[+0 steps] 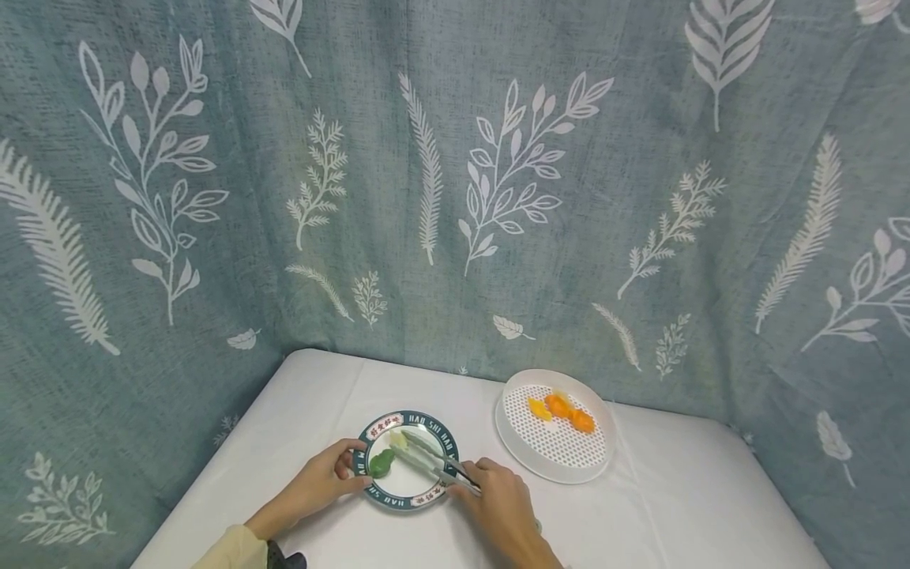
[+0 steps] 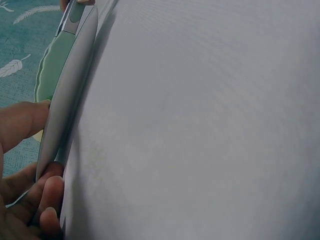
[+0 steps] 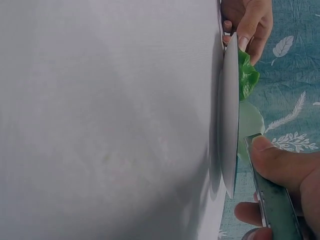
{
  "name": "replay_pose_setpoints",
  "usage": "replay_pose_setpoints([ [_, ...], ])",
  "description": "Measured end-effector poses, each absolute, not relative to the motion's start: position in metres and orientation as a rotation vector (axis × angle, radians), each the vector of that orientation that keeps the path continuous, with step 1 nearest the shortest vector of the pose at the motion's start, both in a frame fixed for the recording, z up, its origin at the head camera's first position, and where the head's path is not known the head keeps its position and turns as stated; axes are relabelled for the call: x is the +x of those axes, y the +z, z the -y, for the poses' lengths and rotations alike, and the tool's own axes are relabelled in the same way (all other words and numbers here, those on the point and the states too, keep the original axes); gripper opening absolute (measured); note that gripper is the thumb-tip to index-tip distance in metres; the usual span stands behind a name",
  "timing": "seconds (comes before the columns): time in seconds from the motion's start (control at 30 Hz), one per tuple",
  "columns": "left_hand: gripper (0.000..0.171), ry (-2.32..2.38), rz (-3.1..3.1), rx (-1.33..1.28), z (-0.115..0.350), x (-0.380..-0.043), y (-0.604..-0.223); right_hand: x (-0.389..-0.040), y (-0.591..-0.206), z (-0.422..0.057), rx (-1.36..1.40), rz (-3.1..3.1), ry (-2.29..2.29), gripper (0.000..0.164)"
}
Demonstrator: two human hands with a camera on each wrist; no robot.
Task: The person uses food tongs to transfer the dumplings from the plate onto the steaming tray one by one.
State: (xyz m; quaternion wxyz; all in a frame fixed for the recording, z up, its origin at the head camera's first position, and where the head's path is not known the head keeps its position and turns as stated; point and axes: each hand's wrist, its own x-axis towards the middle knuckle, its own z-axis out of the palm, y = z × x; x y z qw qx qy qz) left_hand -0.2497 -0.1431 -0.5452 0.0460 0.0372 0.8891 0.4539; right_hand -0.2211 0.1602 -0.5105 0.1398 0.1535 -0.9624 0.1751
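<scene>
My left hand point(image 1: 320, 478) grips the left rim of a round plate point(image 1: 389, 499) with a dark green patterned border, thumb on top and other fingers underneath in the left wrist view. A pair of tongs point(image 3: 275, 200) with metal arms and pale green heads is held in my right hand point(image 1: 498, 502). The tong heads point(image 1: 419, 454) reach over the plate's middle, around a pale yellow piece point(image 1: 398, 440). Beside them, near my left fingers, lies a crumpled, glossy green piece point(image 1: 381, 464), bright green in the right wrist view.
To the right of the plate stands a round white perforated tray point(image 1: 554, 462) with a raised wall. Several orange and yellow pieces point(image 1: 558, 406) lie in it. A white cloth covers the table point(image 1: 611, 529), and a leaf-patterned curtain point(image 1: 455, 197) hangs behind.
</scene>
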Motion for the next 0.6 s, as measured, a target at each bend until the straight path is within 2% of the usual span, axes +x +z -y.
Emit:
replay_pose_setpoints([
  [0.6, 0.068, 1.369, -2.724, 0.116, 0.144, -0.251, -0.548, -0.211, -0.487, -0.185, 0.34, 2.729, 0.536, 0.049],
])
